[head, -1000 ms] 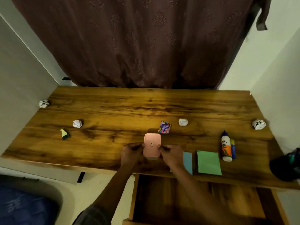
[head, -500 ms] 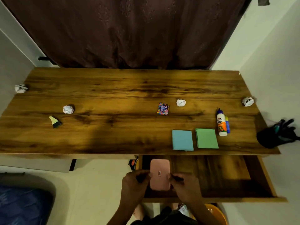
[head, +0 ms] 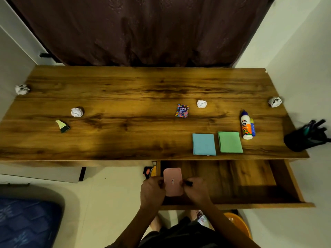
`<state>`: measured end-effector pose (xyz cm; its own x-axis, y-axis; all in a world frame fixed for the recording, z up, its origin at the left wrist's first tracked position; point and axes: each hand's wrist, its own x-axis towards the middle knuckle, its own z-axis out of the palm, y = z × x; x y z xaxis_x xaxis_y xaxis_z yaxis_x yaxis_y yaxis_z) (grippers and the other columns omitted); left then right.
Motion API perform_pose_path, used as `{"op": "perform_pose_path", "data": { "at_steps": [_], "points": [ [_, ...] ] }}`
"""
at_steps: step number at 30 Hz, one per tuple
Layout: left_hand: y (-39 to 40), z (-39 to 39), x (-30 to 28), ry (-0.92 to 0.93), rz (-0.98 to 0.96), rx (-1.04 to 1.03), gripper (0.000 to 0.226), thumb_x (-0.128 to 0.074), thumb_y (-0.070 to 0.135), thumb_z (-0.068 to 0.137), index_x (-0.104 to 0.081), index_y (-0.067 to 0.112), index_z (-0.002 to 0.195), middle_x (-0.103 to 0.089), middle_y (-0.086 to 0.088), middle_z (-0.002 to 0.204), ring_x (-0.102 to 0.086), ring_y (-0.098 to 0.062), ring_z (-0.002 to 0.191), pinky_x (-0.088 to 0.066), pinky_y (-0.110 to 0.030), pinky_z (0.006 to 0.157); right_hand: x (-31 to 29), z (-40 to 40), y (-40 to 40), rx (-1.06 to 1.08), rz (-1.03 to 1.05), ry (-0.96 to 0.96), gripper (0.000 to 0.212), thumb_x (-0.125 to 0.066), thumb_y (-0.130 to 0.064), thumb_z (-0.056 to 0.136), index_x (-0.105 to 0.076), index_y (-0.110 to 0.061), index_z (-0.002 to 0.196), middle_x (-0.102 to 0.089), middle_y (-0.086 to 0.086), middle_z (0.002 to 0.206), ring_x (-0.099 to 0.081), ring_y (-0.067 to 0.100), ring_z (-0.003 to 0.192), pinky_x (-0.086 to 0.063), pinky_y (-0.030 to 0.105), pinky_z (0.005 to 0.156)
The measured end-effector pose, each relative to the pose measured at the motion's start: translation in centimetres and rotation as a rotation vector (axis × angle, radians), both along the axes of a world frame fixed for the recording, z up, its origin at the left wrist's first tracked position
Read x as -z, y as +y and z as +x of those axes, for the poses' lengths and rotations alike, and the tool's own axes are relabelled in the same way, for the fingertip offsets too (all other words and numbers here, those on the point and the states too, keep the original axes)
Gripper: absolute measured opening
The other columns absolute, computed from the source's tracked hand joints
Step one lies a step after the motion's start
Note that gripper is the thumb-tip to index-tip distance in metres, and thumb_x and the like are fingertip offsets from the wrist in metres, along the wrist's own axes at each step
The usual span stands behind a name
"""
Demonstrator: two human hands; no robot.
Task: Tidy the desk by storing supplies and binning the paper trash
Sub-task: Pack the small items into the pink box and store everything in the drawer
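A pink box point(head: 173, 180) is held between my left hand point(head: 152, 191) and my right hand point(head: 194, 191), over the left end of the open wooden drawer point(head: 250, 183). On the desk point(head: 139, 90) lie a blue paper pad point(head: 204, 144), a green paper pad point(head: 230, 142), a glue bottle point(head: 246, 125) with a small blue stick point(head: 252, 127) beside it, and a Gems packet point(head: 182, 110). Crumpled paper balls sit at the far left point(head: 21, 89), left of centre point(head: 77, 112), centre right point(head: 201, 104) and far right point(head: 275, 102). A folded green scrap point(head: 62, 126) lies at the left.
A black pen holder point(head: 304, 138) lies at the desk's right end. An orange bin point(head: 238, 224) stands on the floor under the drawer. A blue mattress point(head: 26, 221) fills the lower left. A dark curtain point(head: 143, 29) hangs behind the desk.
Both hands carried the pink box from the desk's front edge down into the open drawer's left end. The view pulled back and down.
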<state>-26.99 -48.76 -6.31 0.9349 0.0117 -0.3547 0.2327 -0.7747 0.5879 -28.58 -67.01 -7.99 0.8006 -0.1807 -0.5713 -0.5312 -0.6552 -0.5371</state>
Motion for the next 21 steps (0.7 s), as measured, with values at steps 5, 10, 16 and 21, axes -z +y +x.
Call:
{"op": "perform_pose_path", "data": {
  "at_steps": [5, 10, 16, 21],
  "points": [
    [-0.2, -0.9, 0.8, -0.013, 0.078, 0.077, 0.015, -0.063, 0.012, 0.087, -0.073, 0.016, 0.077, -0.075, -0.001, 0.076, -0.050, -0.011, 0.057, -0.022, -0.008, 0.047, 0.8, -0.3, 0.3, -0.016, 0.006, 0.073, 0.010, -0.069, -0.021, 0.090, -0.074, -0.020, 0.081, -0.061, -0.013, 0.068, -0.057, -0.002, 0.061, -0.036, 0.006, 0.049],
    [0.9, -2.0, 2.5, -0.065, 0.059, -0.077, 0.022, -0.080, 0.017, 0.076, -0.060, 0.020, 0.068, -0.063, 0.007, 0.066, -0.057, -0.014, 0.058, -0.036, -0.021, 0.052, 0.8, -0.6, 1.3, -0.017, 0.038, 0.036, 0.018, -0.068, -0.024, 0.091, -0.070, -0.028, 0.074, -0.066, -0.013, 0.071, -0.062, 0.000, 0.063, -0.042, 0.009, 0.053],
    [0.9, -2.7, 2.7, -0.040, 0.044, -0.158, 0.027, -0.077, 0.021, 0.079, -0.053, 0.026, 0.068, -0.058, 0.010, 0.063, -0.057, -0.013, 0.057, -0.040, -0.023, 0.053, 0.7, -0.5, 0.9, -0.025, 0.046, 0.035, 0.013, -0.068, -0.032, 0.093, -0.076, -0.026, 0.084, -0.071, -0.013, 0.079, -0.066, 0.001, 0.070, -0.045, 0.010, 0.059],
    [0.6, -2.9, 2.5, -0.010, 0.035, -0.176, 0.023, -0.075, 0.017, 0.079, -0.056, 0.023, 0.068, -0.060, 0.011, 0.064, -0.057, -0.011, 0.057, -0.042, -0.023, 0.052, 0.7, -0.8, 0.8, -0.005, 0.080, 0.054, 0.024, -0.068, -0.043, 0.092, -0.074, -0.023, 0.080, -0.072, -0.008, 0.076, -0.066, 0.003, 0.067, -0.050, 0.014, 0.059]
  ]
}}
